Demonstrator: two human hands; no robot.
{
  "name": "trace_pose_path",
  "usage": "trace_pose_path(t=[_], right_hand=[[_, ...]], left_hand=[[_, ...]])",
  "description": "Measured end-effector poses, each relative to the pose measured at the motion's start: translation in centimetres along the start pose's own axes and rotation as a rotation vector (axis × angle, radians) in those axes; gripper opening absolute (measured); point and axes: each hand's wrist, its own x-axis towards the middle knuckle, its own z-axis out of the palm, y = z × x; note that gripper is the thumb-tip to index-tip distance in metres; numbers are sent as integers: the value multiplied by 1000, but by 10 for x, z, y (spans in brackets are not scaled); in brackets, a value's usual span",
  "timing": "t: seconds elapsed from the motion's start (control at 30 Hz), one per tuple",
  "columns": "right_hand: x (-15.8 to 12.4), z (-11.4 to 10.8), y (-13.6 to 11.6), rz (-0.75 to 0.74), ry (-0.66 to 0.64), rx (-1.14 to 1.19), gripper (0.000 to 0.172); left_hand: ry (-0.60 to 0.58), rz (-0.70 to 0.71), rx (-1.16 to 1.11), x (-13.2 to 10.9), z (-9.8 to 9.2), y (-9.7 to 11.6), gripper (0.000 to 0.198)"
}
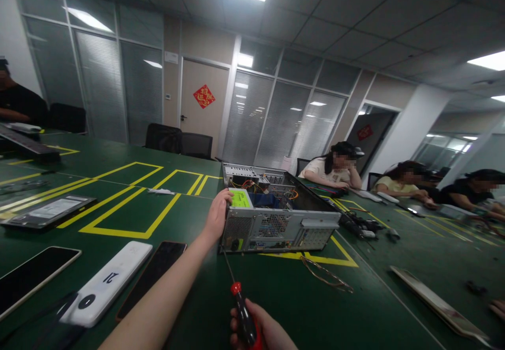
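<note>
An opened desktop computer case (pixel 276 229) lies on the green table, its rear panel facing me and its wiring exposed. My left hand (pixel 216 216) grips the case's left rear corner, fingers over the edge beside the power supply's yellow-green label (pixel 240 198). In my right hand (pixel 264 329) is a screwdriver (pixel 245 313) with a black and red handle. Its long thin shaft points up to the lower left corner of the rear panel; whether the tip touches a screw is too small to tell.
Left of my arm lie a white device marked 21 (pixel 112 281), a dark phone (pixel 153 274), another phone (pixel 35 276) and a hard drive (pixel 49 210). Glasses (pixel 327 276) rest right of the case. Cables (pixel 359 224) and several seated people are farther right. Yellow tape (pixel 118 233) marks the table.
</note>
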Motion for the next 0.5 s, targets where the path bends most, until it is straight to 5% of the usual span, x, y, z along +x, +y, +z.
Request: trace_pose_path(t=[0.33, 0.5], right_hand=[[-8, -1, -6, 42, -108, -23, 29], [-7, 4, -7, 48, -97, -21, 41]], left_hand=[[2, 13, 14, 0, 0, 1, 43], [-1, 15, -3, -1, 0, 0, 44]])
